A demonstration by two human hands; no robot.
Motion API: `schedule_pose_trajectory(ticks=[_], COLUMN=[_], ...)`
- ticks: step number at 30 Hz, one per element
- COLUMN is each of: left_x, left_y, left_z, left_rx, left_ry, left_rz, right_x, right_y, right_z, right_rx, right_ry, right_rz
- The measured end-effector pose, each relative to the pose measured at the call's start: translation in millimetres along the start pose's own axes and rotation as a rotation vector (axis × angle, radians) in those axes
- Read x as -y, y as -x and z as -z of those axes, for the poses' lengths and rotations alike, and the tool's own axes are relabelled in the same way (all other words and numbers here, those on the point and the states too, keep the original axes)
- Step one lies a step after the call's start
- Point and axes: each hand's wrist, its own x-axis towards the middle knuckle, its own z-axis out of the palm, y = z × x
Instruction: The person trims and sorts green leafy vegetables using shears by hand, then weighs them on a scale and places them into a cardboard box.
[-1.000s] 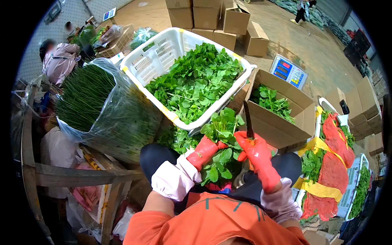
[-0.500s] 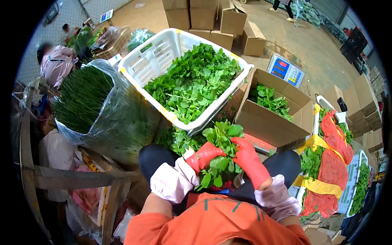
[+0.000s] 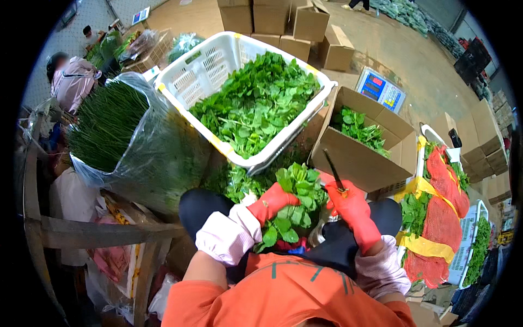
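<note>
My left hand (image 3: 272, 203), in a red glove, grips a bunch of leafy greens (image 3: 297, 191) low between my knees. Just right of the bunch, my gloved right hand (image 3: 350, 210) is closed on a dark narrow-bladed knife (image 3: 334, 169), its blade pointing up. Beyond my hands sit a white crate (image 3: 182, 90) of greens (image 3: 261, 101), more loose greens (image 3: 239, 185) beneath its near edge, and a cardboard box (image 3: 359, 169) holding greens.
A plastic bag of long green stalks (image 3: 109, 131) and wooden rails (image 3: 103, 234) are left. Right are red mesh bags (image 3: 436, 223) and a blue-white crate (image 3: 460, 256). Behind are stacked boxes (image 3: 272, 13), a scale (image 3: 381, 90), co-workers (image 3: 76, 84) and another person's legs (image 3: 359, 4).
My right hand went to the bunch half a second ago and has since moved right, with the knife raised again. The left hand keeps its hold. The distant walker moved left.
</note>
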Motion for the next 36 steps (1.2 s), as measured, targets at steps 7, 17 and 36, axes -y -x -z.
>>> schedule_pose_trajectory(ticks=[7, 17, 36], left_x=[-2, 26, -32], left_y=[2, 23, 30], left_z=[3, -1, -4], left_rx=[0.063, 0.100, -0.104], left_ry=[-0.099, -0.105, -0.453], left_rz=[0.004, 0.407, 0.184], right_x=[-35, -66, -81], right_y=[14, -12, -23], right_z=[-24, -48, -24], right_rx=[-0.053, -0.009, 0.183], right_ry=[0.749, 0.920, 0.790], right_rz=[0.411, 0.287, 0.016])
